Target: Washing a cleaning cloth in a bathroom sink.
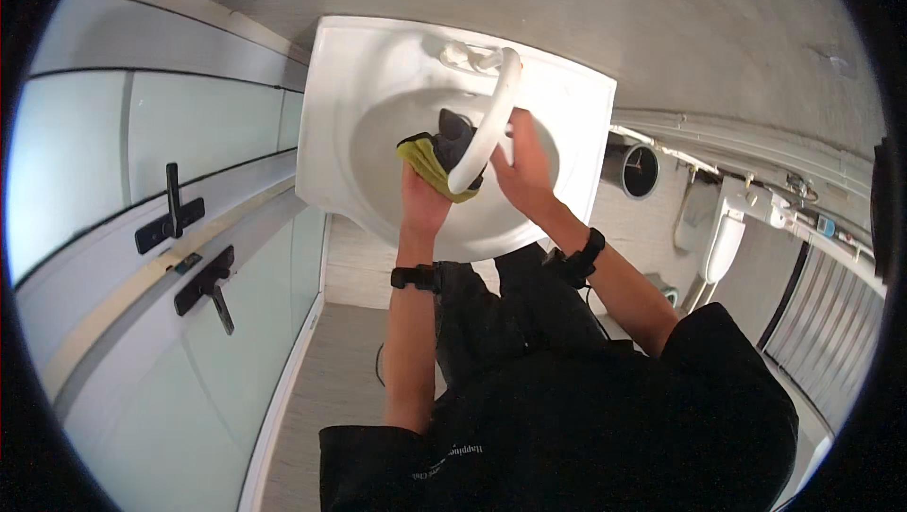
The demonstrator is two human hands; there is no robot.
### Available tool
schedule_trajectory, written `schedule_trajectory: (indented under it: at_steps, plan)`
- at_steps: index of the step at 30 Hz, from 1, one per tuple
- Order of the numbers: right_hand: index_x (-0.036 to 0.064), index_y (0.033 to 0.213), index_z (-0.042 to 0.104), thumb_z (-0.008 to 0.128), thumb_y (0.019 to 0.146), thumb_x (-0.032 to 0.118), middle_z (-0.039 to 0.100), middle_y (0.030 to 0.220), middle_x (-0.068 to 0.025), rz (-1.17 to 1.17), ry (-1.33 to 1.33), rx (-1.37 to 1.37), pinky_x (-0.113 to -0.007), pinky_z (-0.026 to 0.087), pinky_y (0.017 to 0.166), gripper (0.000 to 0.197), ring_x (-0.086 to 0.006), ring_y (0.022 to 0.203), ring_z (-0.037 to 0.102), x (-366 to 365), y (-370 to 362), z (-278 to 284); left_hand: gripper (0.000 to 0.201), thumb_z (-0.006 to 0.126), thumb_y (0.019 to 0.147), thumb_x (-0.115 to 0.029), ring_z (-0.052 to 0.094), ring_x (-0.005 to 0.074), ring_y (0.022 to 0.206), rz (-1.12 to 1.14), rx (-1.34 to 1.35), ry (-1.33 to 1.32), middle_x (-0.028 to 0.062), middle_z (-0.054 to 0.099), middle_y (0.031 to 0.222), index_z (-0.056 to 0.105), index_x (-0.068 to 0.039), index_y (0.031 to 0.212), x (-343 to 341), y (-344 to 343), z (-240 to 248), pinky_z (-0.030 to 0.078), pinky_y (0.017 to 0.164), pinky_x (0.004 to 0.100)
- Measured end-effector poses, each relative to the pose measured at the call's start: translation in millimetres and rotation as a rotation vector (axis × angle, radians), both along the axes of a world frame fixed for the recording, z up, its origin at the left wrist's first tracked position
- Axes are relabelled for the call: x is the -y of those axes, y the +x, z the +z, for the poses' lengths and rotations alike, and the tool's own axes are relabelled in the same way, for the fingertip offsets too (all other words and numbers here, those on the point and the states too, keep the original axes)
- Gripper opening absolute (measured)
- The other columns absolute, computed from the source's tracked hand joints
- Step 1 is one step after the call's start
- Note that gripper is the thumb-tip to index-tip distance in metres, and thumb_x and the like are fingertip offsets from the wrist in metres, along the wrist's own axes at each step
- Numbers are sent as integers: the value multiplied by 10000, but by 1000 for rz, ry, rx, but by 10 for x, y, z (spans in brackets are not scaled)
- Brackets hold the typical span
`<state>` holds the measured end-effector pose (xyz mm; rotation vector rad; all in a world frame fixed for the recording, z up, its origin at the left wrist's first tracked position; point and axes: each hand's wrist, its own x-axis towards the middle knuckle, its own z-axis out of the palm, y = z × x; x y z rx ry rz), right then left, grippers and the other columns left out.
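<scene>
Two-tone cloth [427, 157] over the washbasin [590, 106], upper centre of frame.
Crumpled, yellow-green and dark grey, gripped by the left hand [422, 198]; cannot tell whether the right hand [525, 175] pinches anything.

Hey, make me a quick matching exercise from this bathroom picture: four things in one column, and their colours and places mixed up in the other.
Things:
1. Cloth
2. Tap
3. Bin
4. Door handles

Colours and places:
A. Dark, to the right of the sink
B. Black, toward the left side of the picture
C. Green and dark grey, held in the left hand
D. White and curved, reaching out over the sink

Right pairs: 1-C, 2-D, 3-A, 4-B.
</scene>
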<state>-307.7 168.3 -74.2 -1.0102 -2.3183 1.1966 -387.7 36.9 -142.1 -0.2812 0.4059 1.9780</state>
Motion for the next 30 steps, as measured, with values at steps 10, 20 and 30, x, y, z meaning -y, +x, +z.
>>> schedule_trajectory:
  at_steps: [10,20,30]
  plan:
    - [25,778,608,448,931,371,612,657,-162,-140,-161,406,-409,481,587,411,-348,635,610,289,-325,-748,443,382,977,-343,452,163,1172,-449,-59,-304,43,470,1275,411,-30,1289,102,-181,-65,371,981,327]
    - [78,779,599,473,930,325,603,718,-143,10,-76,227,-424,467,609,316,-352,692,583,441,-368,-1034,475,397,966,-403,559,192,838,-37,-582,-864,68,615,967,539,21,1129,179,-138,-385,430,763,296]
    - [27,1024,585,517,934,318,611,844,-31,-230,-1028,32,-307,482,675,312,-121,771,585,191,-243,-553,458,458,959,-348,543,150,872,-224,-905,-716,46,596,940,419,-18,1274,235,-280,-119,403,849,287]
